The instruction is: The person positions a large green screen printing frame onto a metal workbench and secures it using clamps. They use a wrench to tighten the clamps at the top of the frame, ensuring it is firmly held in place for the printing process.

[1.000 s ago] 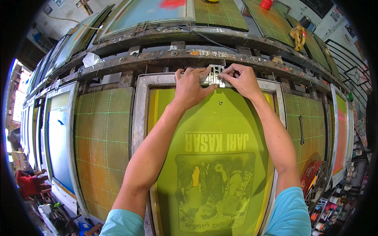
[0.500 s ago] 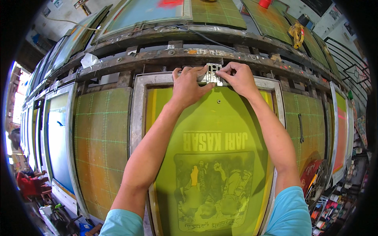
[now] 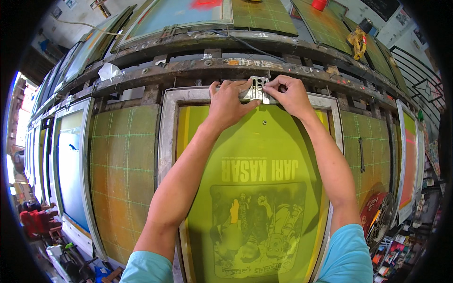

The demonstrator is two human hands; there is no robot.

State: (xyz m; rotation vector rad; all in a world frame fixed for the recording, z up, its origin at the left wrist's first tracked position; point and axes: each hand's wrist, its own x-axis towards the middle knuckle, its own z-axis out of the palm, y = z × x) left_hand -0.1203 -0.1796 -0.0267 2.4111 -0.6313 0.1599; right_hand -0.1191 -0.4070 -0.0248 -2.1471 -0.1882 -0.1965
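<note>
A silver metal hinge plate (image 3: 259, 85) with holes and slots sits on the far rail of the aluminium frame (image 3: 170, 137) of a screen-printing screen. My left hand (image 3: 230, 104) grips the plate from its left side, with fingertips along the rail and the thumb at the near edge. From the right, my right hand (image 3: 290, 96) pinches thumb and forefinger together at the plate's holes. Whatever is between those fingertips is too small to make out. A small round nut or washer (image 3: 264, 122) lies on the yellow-green mesh (image 3: 259, 146), which carries a faint stencil.
Beyond the frame runs a dark metal rail (image 3: 184, 70) with bolts. Green gridded boards (image 3: 123, 174) flank the screen, and a wrench (image 3: 362, 154) rests on the right one. Lower right is a round red tin (image 3: 373, 212) holding small parts. A yellow tool (image 3: 357, 41) stands far right.
The view has shifted slightly, moving the scene a little to the right in the picture. Both hands stay at the hinge plate with nearly the same hold.
</note>
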